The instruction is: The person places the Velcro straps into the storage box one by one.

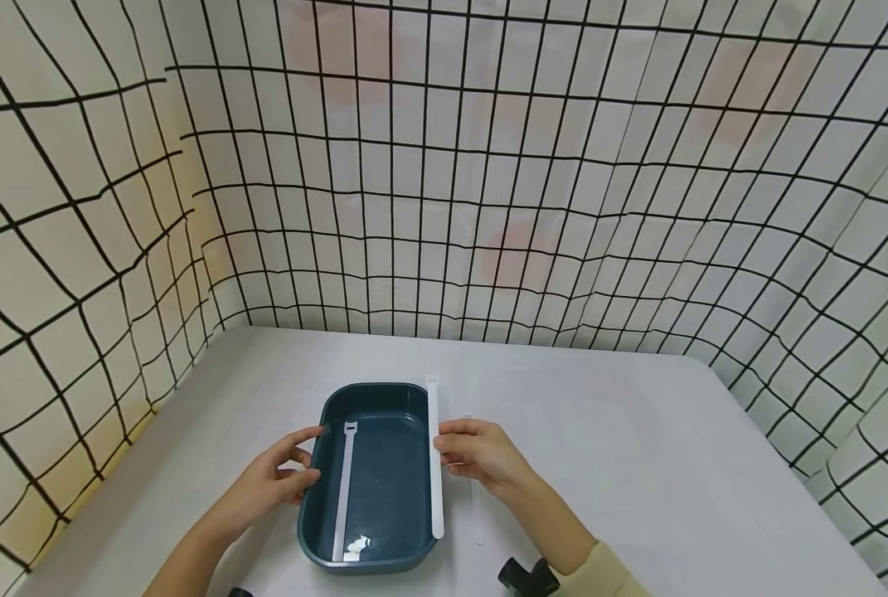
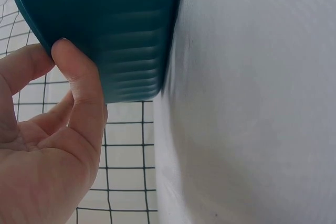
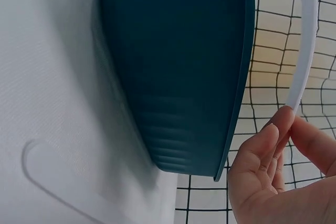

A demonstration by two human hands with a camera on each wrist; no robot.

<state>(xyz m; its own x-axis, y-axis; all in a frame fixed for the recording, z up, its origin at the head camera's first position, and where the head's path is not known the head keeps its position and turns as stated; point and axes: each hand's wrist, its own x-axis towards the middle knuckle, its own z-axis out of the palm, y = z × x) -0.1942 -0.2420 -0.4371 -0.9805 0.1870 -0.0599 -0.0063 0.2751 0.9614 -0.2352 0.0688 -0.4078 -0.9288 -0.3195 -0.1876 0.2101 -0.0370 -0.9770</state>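
A dark teal plastic tray point(image 1: 387, 489) with rounded corners sits on the table. My left hand point(image 1: 275, 473) grips it by the left rim, thumb and bent fingers at the edge. A flat white strap point(image 1: 344, 489) with a slotted head lies inside, along the left part of the floor. Between thumb and fingertips, my right hand point(image 1: 481, 452) pinches a second white strap point(image 1: 434, 473) near its middle. This strap runs lengthwise over the tray's right rim. In the right wrist view the held strap point(image 3: 307, 40) is bent slightly and stands clear of the rim.
Another pale strip point(image 3: 58, 182) with a rounded end lies flat on the white table point(image 1: 600, 464), right of the tray. Black wire grid panels point(image 1: 488, 191) enclose the table's back and sides. A black device point(image 1: 526, 576) is by the right wrist.
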